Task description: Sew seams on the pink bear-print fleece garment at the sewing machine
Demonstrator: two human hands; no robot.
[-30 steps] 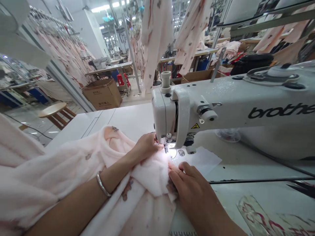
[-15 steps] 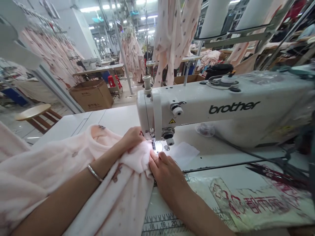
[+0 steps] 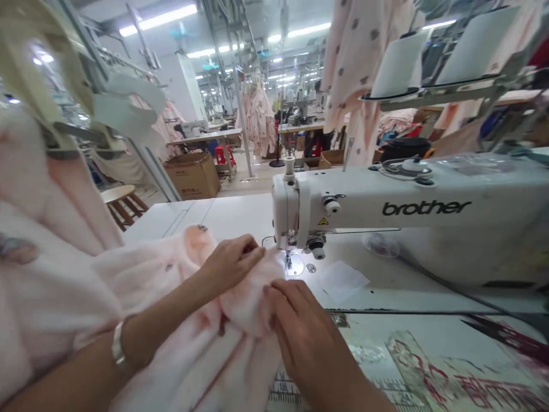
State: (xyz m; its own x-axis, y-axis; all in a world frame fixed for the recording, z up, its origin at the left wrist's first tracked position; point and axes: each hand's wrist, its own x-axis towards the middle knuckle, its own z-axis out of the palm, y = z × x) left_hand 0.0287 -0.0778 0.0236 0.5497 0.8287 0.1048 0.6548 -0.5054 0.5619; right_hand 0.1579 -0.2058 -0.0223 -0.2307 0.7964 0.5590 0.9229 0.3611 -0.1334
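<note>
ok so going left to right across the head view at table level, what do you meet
silver bracelet → left hand → needle plate → white paper scrap → clear bobbin case

The sewing machine (image 3: 412, 200) bears the brand "brother" on its arm; the ruler (image 3: 285, 392) under the right hand (image 3: 304, 337) shows "18".

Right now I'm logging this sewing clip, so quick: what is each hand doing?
Left hand: fingers closed, pinching the fluffy pale pink fabric beside the white sewing machine.
Right hand: open, palm down, pressing on the same fabric.
</note>
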